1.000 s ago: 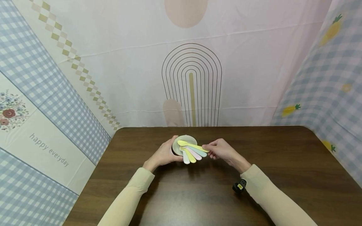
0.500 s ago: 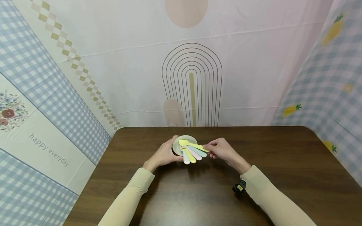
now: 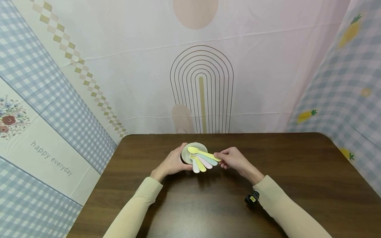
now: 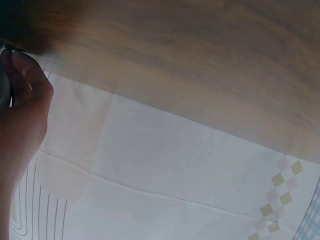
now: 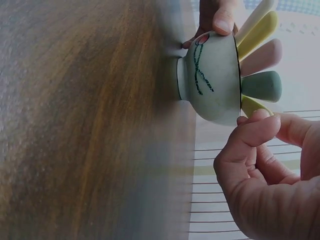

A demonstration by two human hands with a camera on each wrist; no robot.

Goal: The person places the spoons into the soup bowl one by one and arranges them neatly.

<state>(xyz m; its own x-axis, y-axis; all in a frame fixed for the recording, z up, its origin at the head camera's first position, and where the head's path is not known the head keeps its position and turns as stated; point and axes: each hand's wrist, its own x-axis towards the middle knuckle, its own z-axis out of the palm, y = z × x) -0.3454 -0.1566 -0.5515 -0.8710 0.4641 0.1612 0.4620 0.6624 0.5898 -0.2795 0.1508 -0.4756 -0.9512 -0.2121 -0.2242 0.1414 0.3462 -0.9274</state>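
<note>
A small pale bowl stands on the table, and in the right wrist view its outside carries a red and green painted design. My left hand curls round the bowl's left side, thumb near the front. Several spoons fan out over the rim: white, yellow, pink and mint green. Lying rightmost is another yellow spoon, its head over the bowl; my right hand pinches its handle end. The left wrist view shows the left hand and only a sliver of bowl.
The brown wooden table reaches to a patterned cloth backdrop. Checked cloth hangs on the left, and another on the right. A small black device sits at the right cuff.
The pinched yellow spoon has shifted very slightly to the right, along with my right hand. My left hand, the bowl and the other spoons look unchanged.
</note>
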